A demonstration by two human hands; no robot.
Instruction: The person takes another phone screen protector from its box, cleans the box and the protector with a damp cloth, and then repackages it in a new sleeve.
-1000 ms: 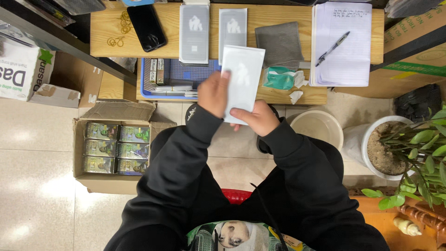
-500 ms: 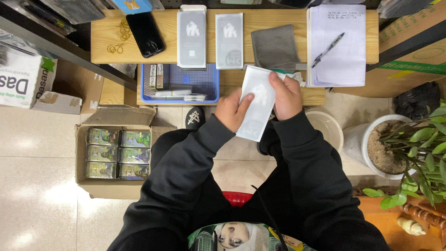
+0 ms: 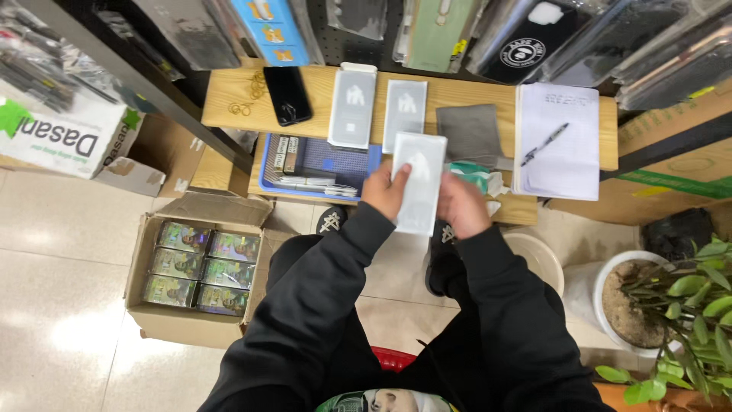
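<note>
Both of my hands hold a flat white rectangular package (image 3: 420,181) upright in front of the low wooden bench (image 3: 480,91). My left hand (image 3: 386,191) grips its left edge and my right hand (image 3: 460,204) grips its right edge. Two similar white packages (image 3: 353,105) (image 3: 404,114) lie flat on the bench just beyond. A grey cloth (image 3: 471,133) lies to their right, and a black phone (image 3: 287,94) to their left.
An open notebook with a pen (image 3: 558,140) lies at the bench's right end. A blue tray (image 3: 320,164) holds small items. A cardboard box of packs (image 3: 200,267) stands on the floor at left. A potted plant (image 3: 662,305) and a white bucket (image 3: 537,258) stand at right.
The white package in my hands has shifted from the right back toward the middle, over the bench's front edge. The view has tilted up, showing hanging packages on the wall.
</note>
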